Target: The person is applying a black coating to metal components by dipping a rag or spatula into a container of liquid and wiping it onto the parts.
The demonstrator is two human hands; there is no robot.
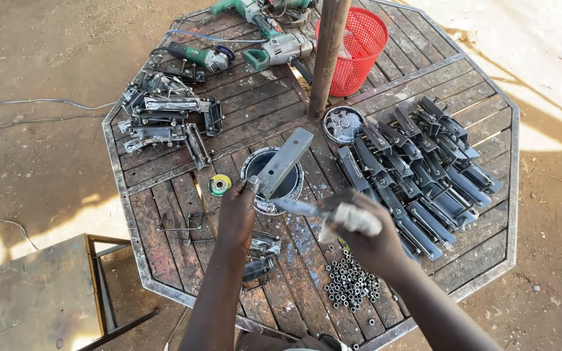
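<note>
Head view: left hand (237, 211) is pinching the stiff, heavy-looking steel bar (285, 160) at its lower, probably paint-slick end over the paint can (263, 195), right hand (365, 237) gripping a paintbrush (307, 208).

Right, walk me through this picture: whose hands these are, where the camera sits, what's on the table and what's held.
There is no machine here, just a person working bare-handed. The single picture comes from a camera on that person's head, looking down.

The left hand holds a flat grey metal bar tilted over an open paint can. The right hand grips a paintbrush whose tip reaches toward the bar.

They work over an eight-sided wooden table with a pole through its middle. On it lie rows of grey painted parts, a heap of bare metal parts, a pile of small nuts, power tools, a red basket and a can lid. A metal stool stands beside the table.
</note>
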